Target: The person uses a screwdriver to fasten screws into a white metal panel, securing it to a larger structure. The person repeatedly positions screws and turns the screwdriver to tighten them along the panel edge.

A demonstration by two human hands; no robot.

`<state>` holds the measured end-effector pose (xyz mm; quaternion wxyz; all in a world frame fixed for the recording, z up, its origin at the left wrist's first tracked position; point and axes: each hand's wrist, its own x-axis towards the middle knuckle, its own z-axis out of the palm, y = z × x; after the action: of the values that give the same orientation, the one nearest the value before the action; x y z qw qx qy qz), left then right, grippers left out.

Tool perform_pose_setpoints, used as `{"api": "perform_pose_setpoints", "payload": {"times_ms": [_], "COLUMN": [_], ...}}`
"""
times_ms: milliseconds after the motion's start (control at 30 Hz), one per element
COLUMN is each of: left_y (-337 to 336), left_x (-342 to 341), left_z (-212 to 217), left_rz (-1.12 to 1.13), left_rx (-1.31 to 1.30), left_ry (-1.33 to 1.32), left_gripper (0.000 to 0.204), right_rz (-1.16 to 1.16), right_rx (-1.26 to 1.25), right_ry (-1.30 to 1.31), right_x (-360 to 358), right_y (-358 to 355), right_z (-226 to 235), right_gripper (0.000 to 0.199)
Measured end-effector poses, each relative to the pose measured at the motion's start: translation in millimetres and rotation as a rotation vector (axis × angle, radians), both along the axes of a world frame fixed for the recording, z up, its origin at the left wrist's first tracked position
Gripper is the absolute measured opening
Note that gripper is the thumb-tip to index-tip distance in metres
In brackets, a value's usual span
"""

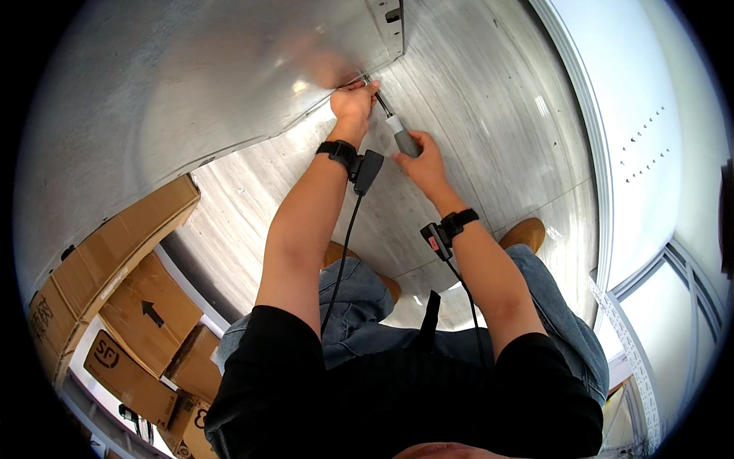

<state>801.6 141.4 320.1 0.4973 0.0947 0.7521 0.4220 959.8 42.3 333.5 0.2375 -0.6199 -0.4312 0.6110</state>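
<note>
A screwdriver (403, 139) with a grey handle, a white collar and a thin dark shaft slants up toward the lower edge of a large metal panel (229, 84). My right hand (426, 162) is wrapped round its handle. At the far end, my left hand (353, 99) is closed, with thumb and fingers at the shaft close to the tip, right against the panel's edge. The tip and whatever it meets are too small and too covered by fingers to make out.
Cardboard boxes (149, 310) are stacked at the lower left, beside the panel. A white cabinet-like wall (634, 92) stands on the right. Black cables (345, 264) run from devices strapped to both wrists. My shoes (526, 233) rest on the grey wood-pattern floor (489, 115).
</note>
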Motion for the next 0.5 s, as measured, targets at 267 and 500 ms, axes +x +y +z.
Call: {"api": "perform_pose_setpoints", "payload": {"times_ms": [267,500], "left_y": [-0.9,0.6], "left_x": [-3.0,-5.3], "left_z": [-1.9,-5.1], "left_rz": [0.023,-0.043], "left_rx": [0.095,0.022], "left_ry": [-0.121,-0.036], "left_gripper": [0.014,0.019], "right_rz": [-0.069,0.109], "right_rx": [-0.442,0.299], "right_ry": [0.352,-0.248], "right_x": [13.2,1.9], "right_y": [12.3,-10.1], "right_z": [10.4,-28.0], "right_gripper": [0.047,0.051]}}
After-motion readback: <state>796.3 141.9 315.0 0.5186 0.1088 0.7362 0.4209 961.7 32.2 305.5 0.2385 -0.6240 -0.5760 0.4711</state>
